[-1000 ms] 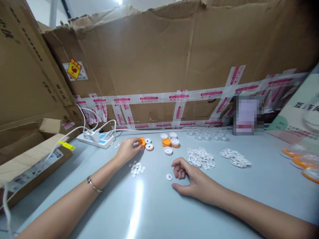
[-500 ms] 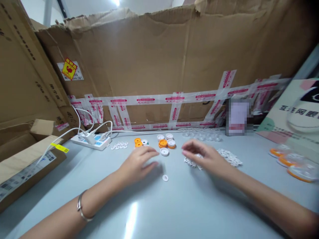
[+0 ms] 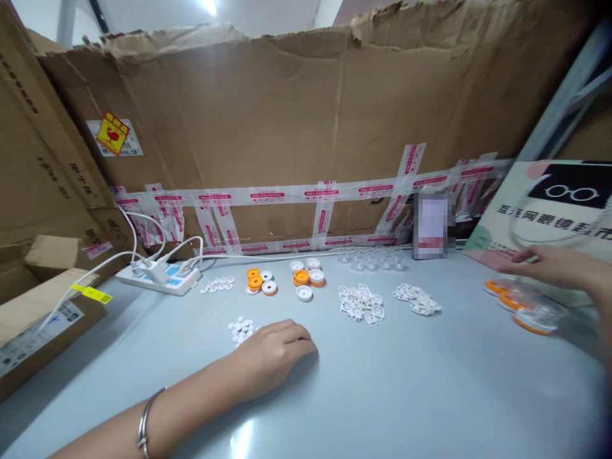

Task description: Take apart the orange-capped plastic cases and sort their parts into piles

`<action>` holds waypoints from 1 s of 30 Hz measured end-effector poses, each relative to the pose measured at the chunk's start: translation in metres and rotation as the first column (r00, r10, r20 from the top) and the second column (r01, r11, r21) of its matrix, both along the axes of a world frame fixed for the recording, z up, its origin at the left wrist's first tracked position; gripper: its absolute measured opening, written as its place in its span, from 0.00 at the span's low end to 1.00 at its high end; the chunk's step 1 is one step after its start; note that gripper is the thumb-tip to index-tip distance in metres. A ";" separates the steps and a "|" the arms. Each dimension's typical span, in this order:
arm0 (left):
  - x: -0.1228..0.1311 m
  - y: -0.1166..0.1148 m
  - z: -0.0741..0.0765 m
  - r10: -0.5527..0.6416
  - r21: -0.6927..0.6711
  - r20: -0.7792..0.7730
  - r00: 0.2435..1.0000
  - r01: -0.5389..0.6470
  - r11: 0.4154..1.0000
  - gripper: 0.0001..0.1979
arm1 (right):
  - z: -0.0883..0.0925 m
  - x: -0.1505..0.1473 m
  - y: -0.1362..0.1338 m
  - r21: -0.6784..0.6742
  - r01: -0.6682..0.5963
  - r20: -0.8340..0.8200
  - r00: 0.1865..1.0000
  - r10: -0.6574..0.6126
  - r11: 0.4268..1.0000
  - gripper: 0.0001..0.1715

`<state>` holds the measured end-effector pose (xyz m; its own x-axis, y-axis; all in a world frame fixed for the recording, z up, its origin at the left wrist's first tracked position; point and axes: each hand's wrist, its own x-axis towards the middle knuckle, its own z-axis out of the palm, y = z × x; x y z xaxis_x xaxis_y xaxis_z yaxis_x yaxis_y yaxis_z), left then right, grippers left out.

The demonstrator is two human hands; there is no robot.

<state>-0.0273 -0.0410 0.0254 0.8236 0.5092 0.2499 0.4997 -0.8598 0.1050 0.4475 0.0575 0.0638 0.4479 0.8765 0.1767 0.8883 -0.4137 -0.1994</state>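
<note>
My left hand (image 3: pixel 277 354) rests low over the table, fingers bent down and together, the fingertips hidden. Beside its knuckles lies a pile of small white discs (image 3: pixel 241 330), partly behind the hand. Whether the fingers pinch something cannot be made out. Far to the right, my right hand (image 3: pixel 557 266) hovers with fingers stretched out just above the orange-and-white round cases with clear tops (image 3: pixel 535 319), nothing seen in it. White round cups (image 3: pixel 304 293) and orange round cups (image 3: pixel 255 282) sit in small groups beyond my left hand.
Two piles of white openwork pieces (image 3: pixel 362 304) lie right of centre. Clear domed parts (image 3: pixel 371 259) line the back, near a phone (image 3: pixel 431 226). A power strip (image 3: pixel 160 277), small white pieces (image 3: pixel 217 284) and an open carton (image 3: pixel 48 319) are at left. Cardboard (image 3: pixel 268 127) walls the back.
My right hand has moved from the white openwork pieces to the cases at far right. My left hand has lowered to where a single white disc lay, which is now hidden. The view has shifted slightly.
</note>
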 end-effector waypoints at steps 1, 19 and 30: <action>0.000 0.000 0.000 0.002 0.000 0.003 1.000 -0.002 1.000 0.15 | -0.005 0.003 0.003 -0.056 0.009 -0.051 0.999 -0.012 0.998 0.12; -0.080 0.050 0.047 0.495 0.035 0.016 0.869 -0.496 0.868 0.12 | 0.001 -0.074 0.010 -0.068 -0.268 -0.086 0.961 0.262 0.961 0.11; -0.141 0.076 0.048 0.696 -0.085 -0.292 0.656 -0.743 0.664 0.11 | -0.001 -0.250 -0.076 0.157 -0.878 -0.390 0.366 0.845 0.453 0.07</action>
